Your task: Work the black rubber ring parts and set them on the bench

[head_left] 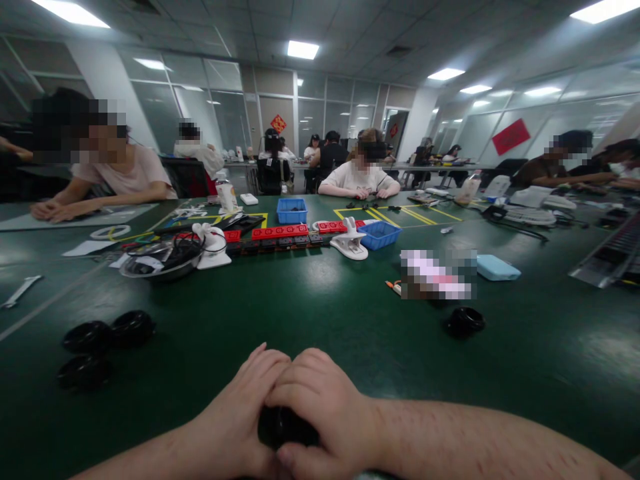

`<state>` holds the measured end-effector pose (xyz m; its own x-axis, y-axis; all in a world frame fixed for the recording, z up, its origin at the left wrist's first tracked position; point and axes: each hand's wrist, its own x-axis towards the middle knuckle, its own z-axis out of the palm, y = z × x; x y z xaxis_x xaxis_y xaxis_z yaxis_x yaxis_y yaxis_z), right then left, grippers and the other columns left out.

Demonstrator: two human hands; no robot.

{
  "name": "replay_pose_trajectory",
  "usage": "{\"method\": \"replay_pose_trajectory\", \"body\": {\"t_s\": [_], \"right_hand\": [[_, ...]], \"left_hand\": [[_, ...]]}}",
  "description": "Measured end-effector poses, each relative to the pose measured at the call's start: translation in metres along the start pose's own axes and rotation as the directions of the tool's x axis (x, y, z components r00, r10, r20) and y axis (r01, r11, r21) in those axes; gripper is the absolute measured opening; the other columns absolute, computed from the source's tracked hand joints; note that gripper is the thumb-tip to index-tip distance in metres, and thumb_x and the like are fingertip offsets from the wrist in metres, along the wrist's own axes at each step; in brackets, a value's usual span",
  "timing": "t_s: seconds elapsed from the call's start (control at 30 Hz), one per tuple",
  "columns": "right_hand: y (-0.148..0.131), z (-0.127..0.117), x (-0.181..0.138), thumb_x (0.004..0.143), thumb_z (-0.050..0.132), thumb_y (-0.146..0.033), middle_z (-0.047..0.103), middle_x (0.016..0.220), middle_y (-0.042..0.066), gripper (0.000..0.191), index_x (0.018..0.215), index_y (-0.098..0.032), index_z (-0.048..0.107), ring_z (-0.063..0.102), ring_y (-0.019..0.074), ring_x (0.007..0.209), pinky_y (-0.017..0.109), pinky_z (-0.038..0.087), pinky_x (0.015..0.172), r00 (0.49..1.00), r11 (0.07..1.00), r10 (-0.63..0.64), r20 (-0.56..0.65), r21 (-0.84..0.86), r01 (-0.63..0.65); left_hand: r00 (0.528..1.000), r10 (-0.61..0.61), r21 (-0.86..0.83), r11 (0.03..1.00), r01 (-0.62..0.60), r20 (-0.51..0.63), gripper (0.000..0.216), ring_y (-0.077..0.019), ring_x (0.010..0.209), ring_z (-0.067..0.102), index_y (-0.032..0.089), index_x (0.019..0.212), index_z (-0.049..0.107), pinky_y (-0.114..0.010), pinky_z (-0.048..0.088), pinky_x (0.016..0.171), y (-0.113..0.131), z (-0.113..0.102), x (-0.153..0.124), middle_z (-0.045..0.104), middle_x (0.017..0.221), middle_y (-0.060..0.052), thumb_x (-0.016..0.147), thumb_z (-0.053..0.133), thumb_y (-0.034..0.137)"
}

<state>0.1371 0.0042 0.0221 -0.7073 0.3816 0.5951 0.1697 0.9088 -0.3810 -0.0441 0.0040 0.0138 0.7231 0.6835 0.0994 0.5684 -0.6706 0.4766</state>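
1. Clasping together at the near edge of the green table (pixel 310 313): left hand (pixel 237 417) and right hand (pixel 325 407), fingers curled shut around a small black object (pixel 286 427) pressed between the palms.
2. Mostly hidden by the fingers, that black object; round perhaps, though only a dark patch shows between the thumbs.
3. Touching knuckle to knuckle, both hands resting low over the table, forearms laid in from left and right.
4. Lying to the left, well apart from the hands: three black rings (pixel 103 347) bunched close together.
5. Sitting alone to the right, a little farther out: one more black ring (pixel 465 321).
6. Beyond that, a blurred-out flat item (pixel 435 273) and a pale blue case (pixel 497 268) just beside it.
7. Farther out at mid-table: a metal bowl (pixel 160 259) holding dark cables, a red and black strip of parts (pixel 280 238), two white clamps (pixel 350 243), two blue bins (pixel 379 234).
8. Seated along the far sides, other people at work, hands on their own tables, one in a white shirt (pixel 357 177) straight across.
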Motion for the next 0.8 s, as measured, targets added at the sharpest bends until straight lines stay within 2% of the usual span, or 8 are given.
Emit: {"method": "replay_pose_trajectory", "body": {"t_s": [0.13,0.23,0.37,0.5,0.57,0.63,0.7,0.8], "right_hand": [[-0.001,0.001,-0.001,0.082,0.026,-0.063,0.06,0.085,0.007,0.056,0.095,-0.015,0.052,0.051,0.0182,0.076,0.034,0.037,0.071,0.982,0.981,0.184,-0.035,-0.051,-0.185],[0.0,0.004,-0.002,0.074,0.045,-0.062,0.058,0.083,0.005,0.05,0.09,-0.016,0.051,0.051,0.0171,0.073,0.032,0.036,0.068,0.975,0.968,0.222,0.004,-0.117,-0.22],[0.001,0.006,-0.002,0.068,0.06,-0.048,0.058,0.084,0.002,0.038,0.088,-0.017,0.051,0.052,0.0161,0.075,0.03,0.036,0.067,0.973,0.967,0.221,0.069,-0.148,-0.209],[0.002,0.005,-0.002,0.072,0.051,-0.037,0.058,0.084,0.003,0.028,0.092,-0.018,0.05,0.053,0.0164,0.079,0.03,0.038,0.07,0.988,0.989,0.123,0.096,-0.095,-0.114],[0.002,0.005,-0.002,0.07,0.045,-0.031,0.059,0.082,0.003,0.025,0.091,-0.017,0.049,0.053,0.0158,0.079,0.029,0.04,0.071,0.993,0.998,0.042,0.111,-0.044,-0.038],[0.003,0.004,-0.002,0.068,0.041,-0.026,0.059,0.079,0.003,0.024,0.088,-0.017,0.05,0.053,0.0151,0.078,0.029,0.041,0.074,0.99,0.999,-0.039,0.133,0.004,0.039],[0.003,0.003,-0.001,0.067,0.039,-0.023,0.06,0.079,0.003,0.024,0.087,-0.016,0.051,0.054,0.0147,0.079,0.028,0.041,0.078,0.982,0.994,-0.108,0.154,0.027,0.105],[0.004,0.002,0.001,0.07,0.037,-0.021,0.062,0.085,0.004,0.025,0.09,-0.016,0.051,0.054,0.0147,0.085,0.028,0.04,0.086,0.968,0.984,-0.18,0.174,0.045,0.175]], "left_hand": [[0.994,-0.032,0.037,0.999,0.036,-0.103,0.08,-0.0328,0.102,0.049,0.021,0.11,0.049,-0.064,0.014,0.101,-0.005,0.01,-0.005,0.052,0.106,-0.007,0.048,0.07,0.067],[0.989,-0.055,0.048,0.997,0.062,-0.136,0.064,-0.0305,0.099,0.051,0.022,0.106,0.051,-0.062,0.017,0.101,-0.001,0.014,-0.006,0.053,0.102,-0.006,0.055,0.072,0.053],[0.99,-0.09,0.02,0.996,0.092,-0.112,0.042,-0.0269,0.094,0.052,0.022,0.096,0.054,-0.058,0.021,0.101,0.008,0.009,-0.002,0.053,0.094,-0.003,0.058,0.069,0.032],[0.998,-0.051,-0.041,0.998,0.05,-0.023,0.04,-0.0247,0.091,0.05,0.022,0.092,0.056,-0.05,0.03,0.099,0.013,-0.002,0.004,0.05,0.095,-0.002,0.053,0.064,0.019],[0.999,-0.047,-0.072,0.996,0.049,0.021,0.04,-0.0242,0.092,0.048,0.022,0.09,0.057,-0.043,0.038,0.093,0.015,-0.006,0.006,0.049,0.096,-0.001,0.051,0.062,0.014],[0.997,-0.04,-0.087,0.995,0.046,0.066,0.039,-0.0244,0.095,0.048,0.022,0.089,0.058,-0.041,0.039,0.093,0.016,-0.009,0.007,0.049,0.099,-0.001,0.051,0.06,0.012],[0.996,-0.017,-0.085,0.996,0.024,0.09,0.042,-0.0246,0.1,0.047,0.023,0.092,0.059,-0.045,0.031,0.101,0.015,-0.009,0.006,0.049,0.103,-0.001,0.052,0.06,0.011],[0.995,0.009,-0.066,0.998,-0.002,0.095,0.06,-0.0252,0.106,0.047,0.027,0.114,0.051,-0.052,0.012,0.107,0.011,-0.008,0.003,0.05,0.111,-0.001,0.056,0.064,0.016]]}}
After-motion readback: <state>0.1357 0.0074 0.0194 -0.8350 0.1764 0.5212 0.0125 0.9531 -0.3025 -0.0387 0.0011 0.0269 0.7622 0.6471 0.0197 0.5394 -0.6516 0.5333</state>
